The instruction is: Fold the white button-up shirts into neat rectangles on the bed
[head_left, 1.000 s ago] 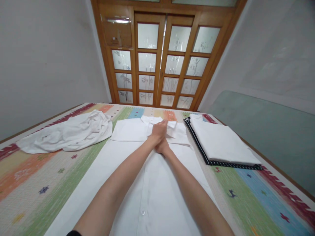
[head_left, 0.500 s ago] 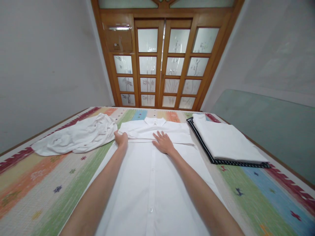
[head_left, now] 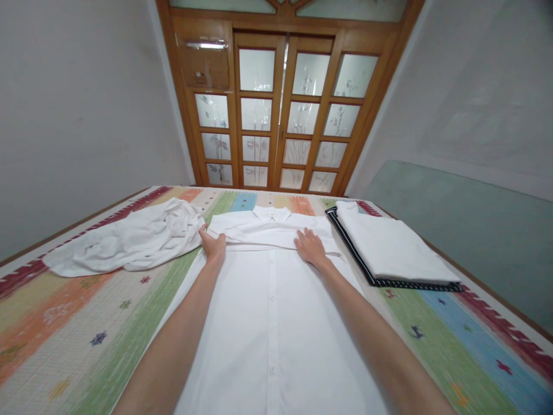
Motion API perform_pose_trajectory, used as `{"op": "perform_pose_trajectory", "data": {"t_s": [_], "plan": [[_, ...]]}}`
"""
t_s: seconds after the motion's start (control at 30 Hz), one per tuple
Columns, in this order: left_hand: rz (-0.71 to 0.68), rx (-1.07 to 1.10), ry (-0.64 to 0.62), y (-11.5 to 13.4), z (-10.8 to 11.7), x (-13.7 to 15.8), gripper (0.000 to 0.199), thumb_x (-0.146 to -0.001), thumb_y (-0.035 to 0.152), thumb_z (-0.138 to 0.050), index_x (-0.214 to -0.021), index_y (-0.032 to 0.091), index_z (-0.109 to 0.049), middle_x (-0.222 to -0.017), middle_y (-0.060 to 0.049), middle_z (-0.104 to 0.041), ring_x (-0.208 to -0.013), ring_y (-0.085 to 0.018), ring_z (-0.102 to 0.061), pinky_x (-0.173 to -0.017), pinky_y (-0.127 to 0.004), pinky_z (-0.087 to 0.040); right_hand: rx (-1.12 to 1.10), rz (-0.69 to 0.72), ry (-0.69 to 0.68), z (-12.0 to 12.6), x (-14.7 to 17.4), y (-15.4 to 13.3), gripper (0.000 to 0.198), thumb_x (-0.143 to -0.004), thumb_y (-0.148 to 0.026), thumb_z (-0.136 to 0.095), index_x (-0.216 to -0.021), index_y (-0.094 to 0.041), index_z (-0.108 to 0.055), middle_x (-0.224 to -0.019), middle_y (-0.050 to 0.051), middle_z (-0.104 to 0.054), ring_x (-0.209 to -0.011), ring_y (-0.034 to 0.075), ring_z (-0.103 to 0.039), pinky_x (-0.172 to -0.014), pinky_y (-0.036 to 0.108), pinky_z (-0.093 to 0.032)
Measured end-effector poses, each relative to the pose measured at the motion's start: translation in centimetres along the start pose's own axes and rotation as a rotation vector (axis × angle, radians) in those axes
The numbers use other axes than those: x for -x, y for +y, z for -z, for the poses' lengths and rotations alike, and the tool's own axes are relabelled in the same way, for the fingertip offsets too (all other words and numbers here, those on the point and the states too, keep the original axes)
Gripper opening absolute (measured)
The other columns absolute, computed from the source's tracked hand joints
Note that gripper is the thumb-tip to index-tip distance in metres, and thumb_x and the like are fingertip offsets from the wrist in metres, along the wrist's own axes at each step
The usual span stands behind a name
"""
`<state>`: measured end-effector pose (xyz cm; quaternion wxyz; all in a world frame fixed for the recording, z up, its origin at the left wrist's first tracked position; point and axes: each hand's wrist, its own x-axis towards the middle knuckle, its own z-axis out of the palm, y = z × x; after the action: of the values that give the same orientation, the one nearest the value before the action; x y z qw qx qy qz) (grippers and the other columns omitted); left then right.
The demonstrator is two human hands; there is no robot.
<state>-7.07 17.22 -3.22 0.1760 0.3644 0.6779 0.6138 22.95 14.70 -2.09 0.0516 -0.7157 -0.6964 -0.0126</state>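
Observation:
A white button-up shirt (head_left: pixel 242 323) lies front up with its collar away from me and its button placket down the middle. Across its chest the sleeves (head_left: pixel 259 236) are folded over in a flat band. At the left end of this band, my left hand (head_left: pixel 213 245) is closed on the shirt's edge, thumb outward; its fingertips are partly hidden. My right hand (head_left: pixel 311 246) rests palm down on the right part of the band, fingers stretched out.
Left of the shirt lies a crumpled white garment (head_left: pixel 129 239). On the right, a folded white garment (head_left: pixel 393 245) sits on a black patterned one (head_left: pixel 415 284). A striped, colourful cover (head_left: pixel 116 311) spreads beneath everything. Wooden doors (head_left: pixel 279 109) stand beyond the far edge.
My right hand has slid to the right along the folded sleeve band. My left hand stays at the left edge. The view has shifted slightly.

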Motion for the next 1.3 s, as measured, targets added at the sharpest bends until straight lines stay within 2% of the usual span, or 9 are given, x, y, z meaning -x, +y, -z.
{"op": "perform_pose_trajectory", "data": {"t_s": [0.13,0.23,0.3,0.4,0.53,0.63,0.93,1.13,1.3], "plan": [[-0.002,0.018,-0.002,-0.4,-0.2,-0.2,0.063,-0.067,0.008,-0.063,-0.126,0.018,-0.042,-0.113,-0.011,-0.063,-0.106,-0.025,-0.063,-0.097,-0.039,-0.047,0.083,0.022,0.022,1.2,-2.4,3.7,0.047,-0.098,-0.029,-0.033,-0.14,-0.016,-0.049,-0.151,0.015,-0.04,-0.135,0.029,-0.04,-0.108,0.041,-0.032],[-0.012,0.055,0.006,-0.8,-0.4,-0.3,0.062,-0.067,0.008,-0.063,-0.125,0.019,-0.043,-0.113,-0.01,-0.063,-0.106,-0.025,-0.063,-0.097,-0.038,-0.047,0.098,0.041,-0.014,2.4,-5.0,5.9,0.044,-0.097,-0.023,-0.032,-0.133,-0.014,-0.056,-0.139,0.015,-0.055,-0.128,0.027,-0.049,-0.106,0.037,-0.035],[-0.011,0.071,0.013,-1.0,-0.5,-0.4,0.061,-0.067,0.009,-0.063,-0.124,0.02,-0.043,-0.111,-0.009,-0.063,-0.105,-0.024,-0.064,-0.096,-0.038,-0.048,0.104,0.04,-0.047,3.2,-6.7,7.0,0.042,-0.094,-0.016,-0.036,-0.129,-0.014,-0.06,-0.132,0.015,-0.061,-0.123,0.024,-0.054,-0.104,0.033,-0.038],[-0.006,0.079,0.027,-1.2,-0.5,-0.4,0.059,-0.067,0.01,-0.063,-0.123,0.021,-0.044,-0.11,-0.008,-0.063,-0.104,-0.024,-0.064,-0.096,-0.038,-0.048,0.115,0.022,-0.084,4.0,-8.7,8.1,0.044,-0.088,-0.01,-0.045,-0.128,-0.017,-0.062,-0.13,0.013,-0.062,-0.12,0.022,-0.057,-0.098,0.03,-0.042],[0.003,0.064,0.036,-0.7,-0.3,-0.2,0.055,-0.07,0.011,-0.062,-0.121,0.021,-0.046,-0.11,-0.007,-0.063,-0.103,-0.023,-0.064,-0.095,-0.037,-0.048,0.143,-0.004,-0.142,4.4,-10.3,9.3,0.032,-0.086,-0.014,-0.052,-0.112,-0.019,-0.071,-0.123,0.012,-0.067,-0.114,0.023,-0.061,-0.092,0.029,-0.046],[0.017,0.028,0.073,-0.1,0.0,0.1,0.047,-0.073,0.013,-0.06,-0.117,0.022,-0.048,-0.106,-0.007,-0.063,-0.101,-0.023,-0.063,-0.096,-0.038,-0.046,0.165,-0.028,-0.152,4.2,-10.9,9.9,0.028,-0.087,-0.015,-0.051,-0.105,-0.016,-0.072,-0.119,0.013,-0.068,-0.11,0.023,-0.063,-0.089,0.028,-0.047],[0.07,-0.056,0.186,1.0,0.4,0.9,0.034,-0.077,0.013,-0.056,-0.109,0.023,-0.049,-0.093,-0.005,-0.061,-0.094,-0.024,-0.063,-0.092,-0.038,-0.046,0.223,-0.142,-0.054,2.3,-10.3,9.5,0.038,-0.095,-0.02,-0.037,-0.124,-0.01,-0.058,-0.127,0.025,-0.059,-0.114,0.031,-0.061,-0.09,0.042,-0.048],[0.044,-0.071,0.147,0.8,0.3,0.9,0.034,-0.079,0.012,-0.056,-0.11,0.022,-0.047,-0.094,-0.005,-0.061,-0.093,-0.023,-0.063,-0.091,-0.037,-0.046,0.232,-0.095,-0.056,2.3,-10.5,9.8,0.038,-0.097,-0.024,-0.037,-0.127,-0.009,-0.055,-0.131,0.027,-0.055,-0.112,0.032,-0.061,-0.088,0.041,-0.047],[0.032,-0.069,0.115,0.4,0.1,0.6,0.033,-0.08,0.013,-0.055,-0.111,0.021,-0.047,-0.102,-0.008,-0.062,-0.099,-0.024,-0.062,-0.094,-0.038,-0.045,0.191,0.03,-0.131,4.0,-11.7,11.2,0.027,-0.093,-0.023,-0.048,-0.111,-0.011,-0.064,-0.115,0.018,-0.067,-0.106,0.024,-0.062,-0.086,0.029,-0.045]]}}
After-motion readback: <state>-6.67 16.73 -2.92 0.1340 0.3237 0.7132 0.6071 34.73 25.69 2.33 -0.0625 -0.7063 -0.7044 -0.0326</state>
